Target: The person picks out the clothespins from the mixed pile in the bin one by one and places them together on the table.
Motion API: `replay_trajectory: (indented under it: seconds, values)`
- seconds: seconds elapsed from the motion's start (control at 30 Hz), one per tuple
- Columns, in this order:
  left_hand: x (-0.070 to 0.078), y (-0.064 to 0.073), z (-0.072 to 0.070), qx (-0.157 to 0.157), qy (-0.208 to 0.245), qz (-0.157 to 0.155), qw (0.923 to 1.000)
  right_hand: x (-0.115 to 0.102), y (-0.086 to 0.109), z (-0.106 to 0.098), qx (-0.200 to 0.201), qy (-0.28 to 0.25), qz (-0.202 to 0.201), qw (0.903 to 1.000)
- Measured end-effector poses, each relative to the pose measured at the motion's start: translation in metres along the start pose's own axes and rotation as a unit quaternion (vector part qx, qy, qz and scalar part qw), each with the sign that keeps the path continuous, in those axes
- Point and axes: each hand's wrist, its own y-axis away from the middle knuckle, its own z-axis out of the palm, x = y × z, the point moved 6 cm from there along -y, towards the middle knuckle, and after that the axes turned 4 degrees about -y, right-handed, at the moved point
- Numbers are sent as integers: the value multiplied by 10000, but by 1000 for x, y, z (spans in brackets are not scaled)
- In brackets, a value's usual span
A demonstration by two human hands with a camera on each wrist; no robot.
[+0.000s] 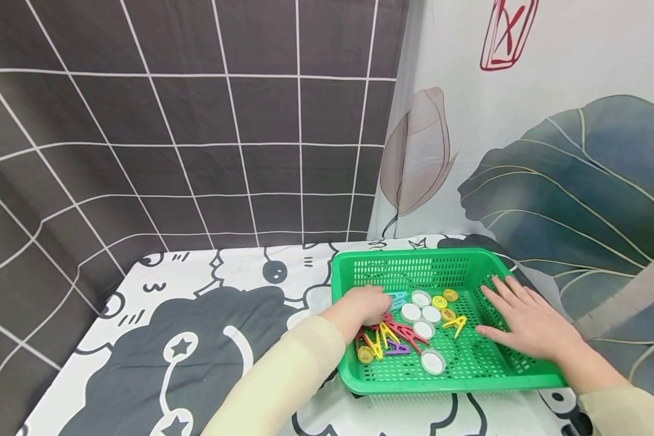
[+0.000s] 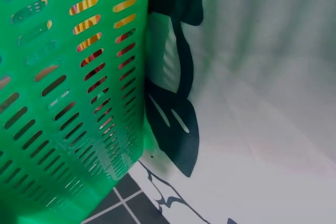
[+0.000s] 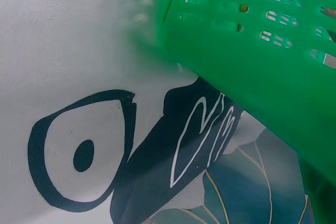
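Note:
A green plastic basket (image 1: 469, 383) with slotted walls holds clothespins and round caps. My left hand (image 1: 366, 304) reaches in over its left side, among the clothespins; the fingers point down and their tips are hidden, so I cannot tell whether they grip one. Just beside these fingers lie a light blue clothespin (image 1: 398, 301) and red clothespins (image 1: 406, 332). Yellow clothespins (image 1: 378, 345) and a purple clothespin (image 1: 396, 348) are nearer the front. My right hand (image 1: 528, 321) lies over the basket's right side, fingers spread and straight, holding nothing.
White caps (image 1: 433, 362) and yellow caps (image 1: 450, 295) lie mid-basket, near a separate yellow clothespin (image 1: 455, 325). Under the basket is a cartoon-printed cloth (image 1: 196, 363). A dark grid curtain (image 1: 196, 121) hangs behind, with a leaf-printed curtain (image 1: 578, 181) at the right.

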Motion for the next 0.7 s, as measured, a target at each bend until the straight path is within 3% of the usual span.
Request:
replay_trajectory:
  seconds: [0.3, 0.7]
  values:
    - [2, 2, 1, -264, 87, 429, 9987, -1, -1, 0, 6, -19, -45, 10000]
    - [4, 0, 5, -466, 487, 505, 9964, -1, 0, -1, -33, 52, -76, 10000]
